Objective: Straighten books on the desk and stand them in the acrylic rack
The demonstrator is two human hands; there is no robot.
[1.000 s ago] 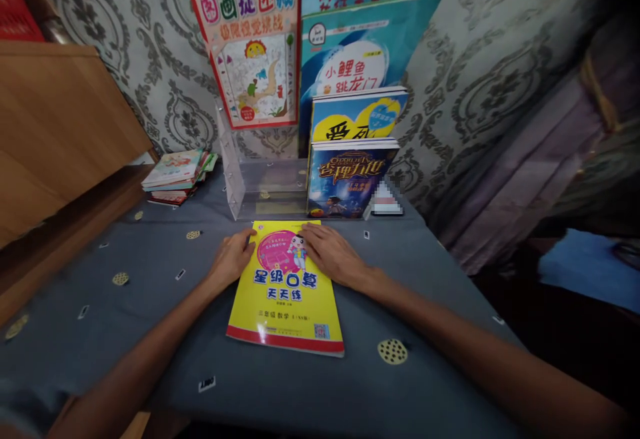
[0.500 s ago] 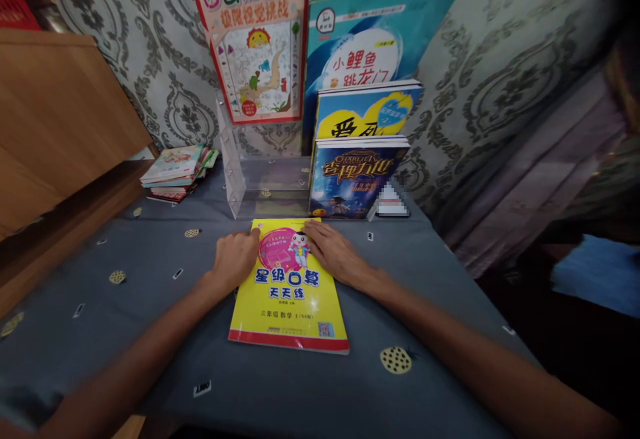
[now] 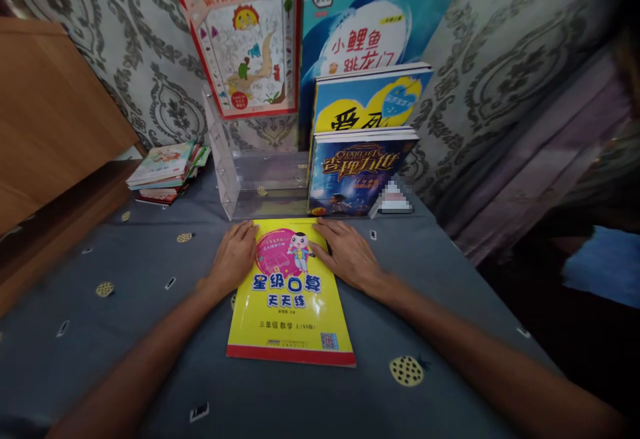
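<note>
A yellow workbook (image 3: 287, 325) with a pink circle, a cartoon figure and a red bottom band lies face up on the cloth-covered table, in front of a clear acrylic book stand (image 3: 265, 202). My left hand (image 3: 235, 252) is closed at its upper left edge, fingertips by the corner. At the upper right edge, my right hand (image 3: 350, 252) holds the same workbook, its thumb over the cover near the cartoon figure. The undersides of both hands are hidden.
Several books, including a dark blue one (image 3: 355, 175) and a yellow-and-blue one (image 3: 370, 102), stand on the right of the stand. A picture book (image 3: 250, 52) leans upright behind. A small book stack (image 3: 163, 169) lies left, near a wooden cabinet (image 3: 60, 92).
The view has shifted slightly, closer and lower. The fingers of my left hand have straightened along the workbook's edge. My right hand's fingers have slid outward to the upper right corner.
</note>
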